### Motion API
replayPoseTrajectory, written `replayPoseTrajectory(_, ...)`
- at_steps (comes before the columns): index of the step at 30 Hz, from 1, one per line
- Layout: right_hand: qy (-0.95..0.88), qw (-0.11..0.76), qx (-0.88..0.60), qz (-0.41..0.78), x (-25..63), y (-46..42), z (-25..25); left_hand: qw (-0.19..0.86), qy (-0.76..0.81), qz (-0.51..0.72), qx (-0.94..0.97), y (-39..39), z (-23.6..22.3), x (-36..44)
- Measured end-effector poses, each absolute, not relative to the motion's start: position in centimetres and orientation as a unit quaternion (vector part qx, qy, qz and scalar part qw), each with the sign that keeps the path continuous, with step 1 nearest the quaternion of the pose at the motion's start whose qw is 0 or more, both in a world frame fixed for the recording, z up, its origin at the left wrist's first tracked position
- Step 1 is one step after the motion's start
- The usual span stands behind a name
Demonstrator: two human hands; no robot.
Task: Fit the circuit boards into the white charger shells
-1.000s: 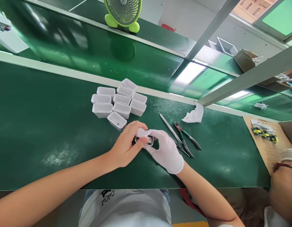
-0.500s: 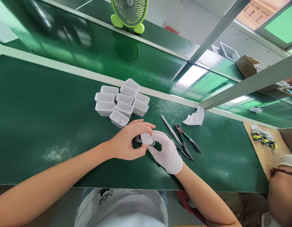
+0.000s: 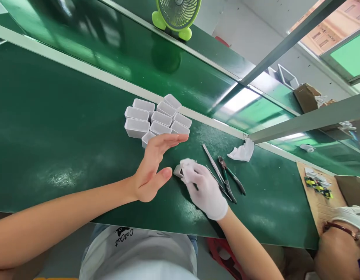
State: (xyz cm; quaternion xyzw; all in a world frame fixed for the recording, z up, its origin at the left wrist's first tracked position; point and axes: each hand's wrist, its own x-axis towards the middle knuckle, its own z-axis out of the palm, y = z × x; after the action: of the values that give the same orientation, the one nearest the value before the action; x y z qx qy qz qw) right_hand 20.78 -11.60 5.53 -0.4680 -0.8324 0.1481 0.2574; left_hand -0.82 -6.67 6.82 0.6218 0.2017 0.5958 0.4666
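While the left hand (image 3: 150, 171) is held open in the air over the worktop (image 3: 65, 124), the small pale case (image 3: 177, 171) is gripped by the right hand (image 3: 204, 192). Left hand: bare, thumb spread well away from the fingers, nothing held, gap between it and the case. Right hand: white-gloved, fingers closed on the case, most of it covered. Only the case's left end and a dark opening can be seen; whether it is touching the worktop cannot be told.

Case location: middle of the worktop, just right of the left hand, on the near side of the white boxes (image 3: 136, 133). About ten of those are grouped toward the far edge, open tops up, standing close together. The nearest one is partly hidden by the left hand's fingers.

Right of the case, a flat metal strip (image 3: 213, 163) is laid at a slant. Beside it, pliers (image 3: 223, 163) are placed with the head pointing far and the dark green handles spread toward the near side. A thin dark tool (image 3: 225, 193) is seen between the right hand and the pliers. Farther right, near the foot of the post, a crumpled white cloth (image 3: 242, 151) has been left.

At the right end, circuit boards (image 3: 318, 186) with yellow parts are carried on a cardboard sheet (image 3: 314, 202); a co-worker's gloved hand (image 3: 352, 217) is seen near it. At the far side, a green fan (image 3: 179, 13) is stood on a shelf.
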Motion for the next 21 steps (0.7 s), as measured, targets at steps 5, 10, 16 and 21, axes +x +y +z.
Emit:
replayPoseTrajectory(5, -0.843, 0.297, -0.437, 0.095, 19.5, -10.9, 5.0, 0.464, 0.218, 0.599, 0.615, -6.7, 6.7, -0.7)
replayPoseTrajectory(10, -0.829, 0.326, -0.432, 0.141, 19.6, -11.1, 5.1, 0.446, 0.186, 0.576, 0.659, -6.7, 6.6, -0.9)
replayPoseTrajectory(16, -0.443, 0.469, -0.461, 0.609, 19.6, -12.0, 8.8, 0.365, 0.149, 0.488, 0.779, -6.9, 6.5, -0.6)
replayPoseTrajectory(21, -0.225, 0.447, -0.343, 0.795, 19.6, -12.5, 10.3, 0.275, 0.172, 0.433, 0.841, -7.5, 6.2, -0.1)
